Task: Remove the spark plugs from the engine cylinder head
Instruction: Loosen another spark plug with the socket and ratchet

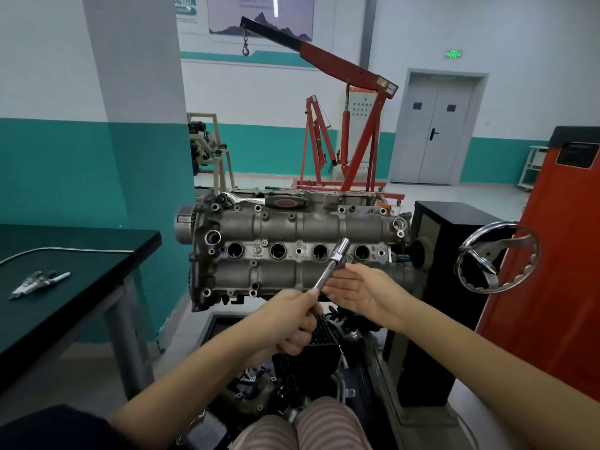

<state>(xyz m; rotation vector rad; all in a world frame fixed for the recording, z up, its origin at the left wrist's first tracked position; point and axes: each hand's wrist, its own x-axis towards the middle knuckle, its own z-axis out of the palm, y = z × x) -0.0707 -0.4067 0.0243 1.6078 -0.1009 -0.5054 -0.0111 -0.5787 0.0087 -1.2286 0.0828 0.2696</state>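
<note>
Your left hand (pixel 289 323) grips the long socket tool (pixel 331 266) at its near end while your right hand (pixel 360 290) waits flat and open just beside it, so a tilted tool could slip over the cylinder head (pixel 292 228) and miss the plug holes (pixel 319 251) beyond.

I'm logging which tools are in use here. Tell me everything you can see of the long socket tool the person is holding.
The socket extension is a slim, polished chrome-looking metal rod that widens into a cylindrical socket with an open hollow end. It tilts up and to the right, socket end raised in front of the cylinder head, between two plug holes and not inserted in either. The left hand grips its lower end; the open right hand lies beside the shaft.
</note>
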